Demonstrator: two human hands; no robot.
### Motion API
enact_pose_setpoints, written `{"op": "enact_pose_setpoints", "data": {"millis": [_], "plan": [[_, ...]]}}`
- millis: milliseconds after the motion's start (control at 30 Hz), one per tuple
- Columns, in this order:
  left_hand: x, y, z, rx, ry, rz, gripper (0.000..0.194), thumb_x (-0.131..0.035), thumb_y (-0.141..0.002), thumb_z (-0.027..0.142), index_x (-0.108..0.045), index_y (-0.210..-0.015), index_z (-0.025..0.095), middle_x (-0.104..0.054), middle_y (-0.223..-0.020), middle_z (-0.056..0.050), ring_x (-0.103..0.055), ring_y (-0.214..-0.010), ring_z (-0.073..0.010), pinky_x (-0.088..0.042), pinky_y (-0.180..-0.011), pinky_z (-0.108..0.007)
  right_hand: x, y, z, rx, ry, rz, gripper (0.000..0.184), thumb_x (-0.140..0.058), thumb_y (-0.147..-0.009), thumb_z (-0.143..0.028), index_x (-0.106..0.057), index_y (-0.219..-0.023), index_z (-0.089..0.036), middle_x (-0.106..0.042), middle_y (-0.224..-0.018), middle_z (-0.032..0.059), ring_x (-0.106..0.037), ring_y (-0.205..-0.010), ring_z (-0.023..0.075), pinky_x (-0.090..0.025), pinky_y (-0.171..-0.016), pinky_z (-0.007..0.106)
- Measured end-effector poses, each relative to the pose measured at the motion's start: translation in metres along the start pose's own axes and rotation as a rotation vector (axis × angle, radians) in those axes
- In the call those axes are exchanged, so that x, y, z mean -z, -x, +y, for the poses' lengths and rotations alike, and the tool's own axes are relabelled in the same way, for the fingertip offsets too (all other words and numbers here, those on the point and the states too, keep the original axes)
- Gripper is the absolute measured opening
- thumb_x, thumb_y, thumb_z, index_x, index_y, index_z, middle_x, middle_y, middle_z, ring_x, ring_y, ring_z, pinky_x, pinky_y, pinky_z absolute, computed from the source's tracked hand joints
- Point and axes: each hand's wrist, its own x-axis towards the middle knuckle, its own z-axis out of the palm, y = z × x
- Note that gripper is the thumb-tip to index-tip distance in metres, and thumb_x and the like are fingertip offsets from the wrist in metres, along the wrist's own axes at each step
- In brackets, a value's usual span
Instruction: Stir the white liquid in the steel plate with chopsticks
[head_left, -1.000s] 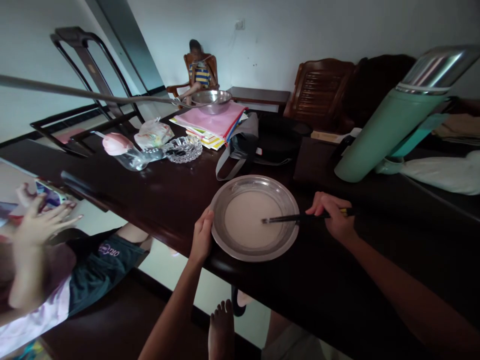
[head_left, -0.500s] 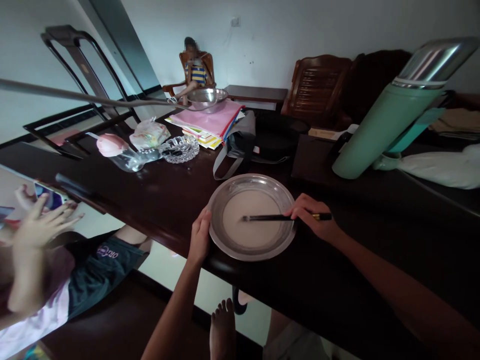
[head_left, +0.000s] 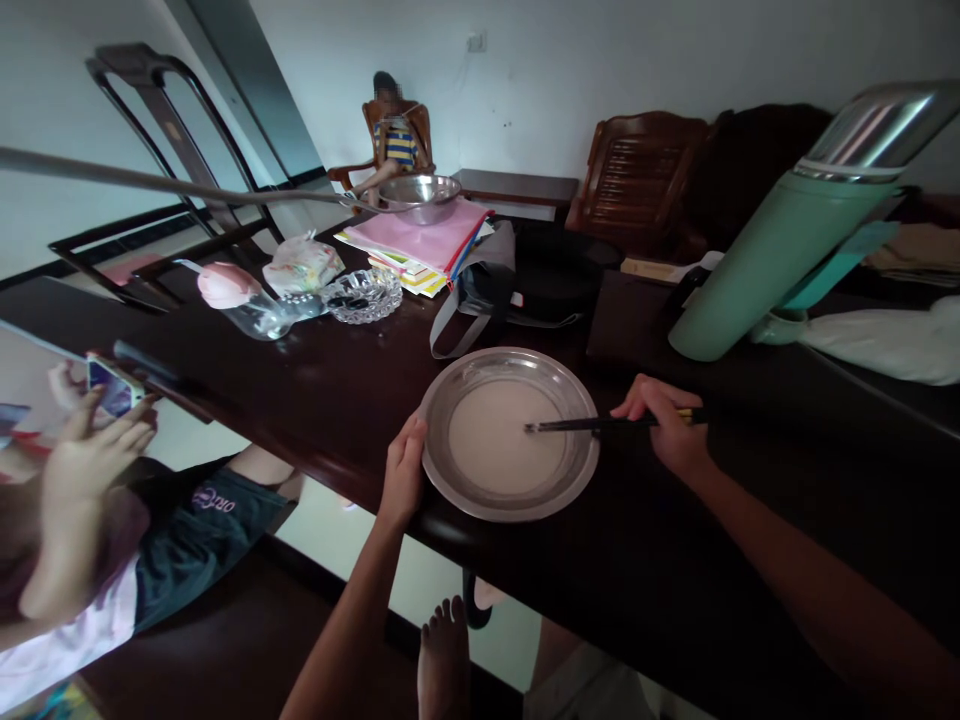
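Observation:
A wide metal bowl [head_left: 517, 507] stands on the dark table close to its front edge. Inside it lies a pale, milky liquid [head_left: 491, 445]. My left hand [head_left: 405, 462] is closed on the bowl's left rim, thumb on top. My right hand [head_left: 671, 425], to the right of the bowl, is wrapped round a pair of black chopsticks [head_left: 581, 425] with gold-marked ends. The chopsticks reach over the right rim, almost level, and their tips are at the liquid right of its middle.
Behind the bowl are a grey and black bag [head_left: 480, 290], a glass ashtray [head_left: 364, 296] and stacked folders [head_left: 420, 240] under another metal bowl [head_left: 424, 197]. A green thermos [head_left: 772, 265] stands at right. At left, a person's hands [head_left: 94, 440] hold a phone [head_left: 116, 388]. Another person sits at the back.
My right hand has moved right and slightly up, drawing the chopsticks' tips from the liquid's middle toward the right side. My left hand stays on the rim.

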Motion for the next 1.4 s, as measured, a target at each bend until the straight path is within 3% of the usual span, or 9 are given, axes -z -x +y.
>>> {"op": "enact_pose_setpoints", "data": {"millis": [167, 333, 500, 667, 833, 1000, 1133, 1300, 1400], "plan": [[0.0008, -0.0010, -0.0018, 0.000, 0.008, 0.004, 0.054, -0.051, -0.094, 0.055, -0.066, -0.129, 0.018, -0.066, -0.135, -0.008, -0.054, -0.132, -0.0293, -0.037, -0.116, -0.042, -0.0042, 0.0001, -0.0031, 0.049, 0.079, -0.269, 0.029, -0.058, -0.095, -0.030, -0.069, -0.069, -0.023, -0.075, -0.077, 0.0024, -0.064, -0.076, 0.0195, -0.048, -0.072, 0.035], [0.0001, -0.0003, 0.0032, -0.002, -0.026, 0.011, 0.053, -0.051, -0.093, 0.054, -0.067, -0.127, 0.017, -0.067, -0.134, -0.009, -0.054, -0.132, -0.0289, -0.037, -0.116, -0.041, -0.0017, -0.0013, -0.0030, -0.018, 0.058, 0.010, 0.043, -0.052, -0.098, -0.035, -0.060, -0.057, -0.023, -0.069, -0.064, 0.0021, -0.059, -0.063, 0.0177, -0.046, -0.065, 0.035], [0.0001, 0.0003, 0.0030, 0.006, -0.020, 0.015, 0.053, -0.050, -0.093, 0.054, -0.067, -0.127, 0.017, -0.066, -0.135, -0.008, -0.054, -0.132, -0.0294, -0.037, -0.116, -0.042, -0.0054, 0.0006, -0.0080, 0.027, 0.097, -0.278, 0.032, -0.057, -0.096, -0.035, -0.068, -0.067, -0.024, -0.075, -0.075, 0.0035, -0.064, -0.074, 0.0209, -0.049, -0.070, 0.038], [-0.0004, 0.0002, 0.0010, 0.004, -0.020, 0.019, 0.054, -0.050, -0.093, 0.055, -0.067, -0.127, 0.017, -0.067, -0.134, -0.009, -0.055, -0.131, -0.0285, -0.038, -0.115, -0.039, -0.0026, -0.0004, -0.0054, -0.037, 0.079, -0.038, 0.041, -0.053, -0.098, -0.035, -0.061, -0.060, -0.023, -0.070, -0.066, 0.0020, -0.063, -0.065, 0.0178, -0.048, -0.066, 0.034], [-0.0008, 0.0001, 0.0016, 0.000, -0.009, 0.031, 0.054, -0.052, -0.093, 0.055, -0.068, -0.127, 0.017, -0.067, -0.133, -0.009, -0.054, -0.133, -0.0299, -0.038, -0.115, -0.041, -0.0045, 0.0016, -0.0050, 0.015, 0.103, -0.258, 0.031, -0.057, -0.096, -0.033, -0.068, -0.069, -0.024, -0.075, -0.077, 0.0029, -0.066, -0.075, 0.0196, -0.050, -0.071, 0.035], [-0.0006, 0.0005, 0.0012, -0.001, 0.024, 0.010, 0.054, -0.052, -0.093, 0.055, -0.067, -0.129, 0.017, -0.067, -0.133, -0.009, -0.055, -0.132, -0.0300, -0.037, -0.116, -0.042, -0.0040, 0.0000, -0.0066, -0.052, 0.068, -0.030, 0.042, -0.054, -0.097, -0.038, -0.061, -0.058, -0.022, -0.069, -0.065, 0.0022, -0.063, -0.063, 0.0179, -0.048, -0.064, 0.034], [-0.0005, 0.0006, 0.0000, 0.009, 0.037, -0.002, 0.055, -0.052, -0.093, 0.055, -0.066, -0.129, 0.017, -0.066, -0.135, -0.009, -0.054, -0.133, -0.0300, -0.036, -0.117, -0.042, -0.0041, -0.0008, -0.0086, -0.021, 0.075, -0.227, 0.035, -0.057, -0.096, -0.037, -0.066, -0.065, -0.023, -0.074, -0.073, 0.0035, -0.065, -0.071, 0.0200, -0.050, -0.068, 0.036], [-0.0004, 0.0006, 0.0007, 0.009, 0.017, 0.012, 0.054, -0.051, -0.093, 0.055, -0.066, -0.129, 0.017, -0.065, -0.136, -0.009, -0.054, -0.133, -0.0293, -0.036, -0.117, -0.040, -0.0009, -0.0028, -0.0079, -0.051, 0.126, -0.026, 0.041, -0.056, -0.096, -0.041, -0.063, -0.060, -0.023, -0.070, -0.068, 0.0031, -0.064, -0.067, 0.0190, -0.049, -0.068, 0.036], [0.0000, 0.0004, 0.0001, 0.013, 0.019, 0.001, 0.055, -0.051, -0.093, 0.056, -0.066, -0.130, 0.017, -0.066, -0.135, -0.009, -0.054, -0.132, -0.0296, -0.038, -0.116, -0.041, -0.0013, -0.0012, -0.0072, -0.033, 0.063, -0.139, 0.042, -0.054, -0.097, -0.040, -0.062, -0.060, -0.023, -0.071, -0.067, 0.0034, -0.063, -0.065, 0.0188, -0.049, -0.065, 0.036]]}}
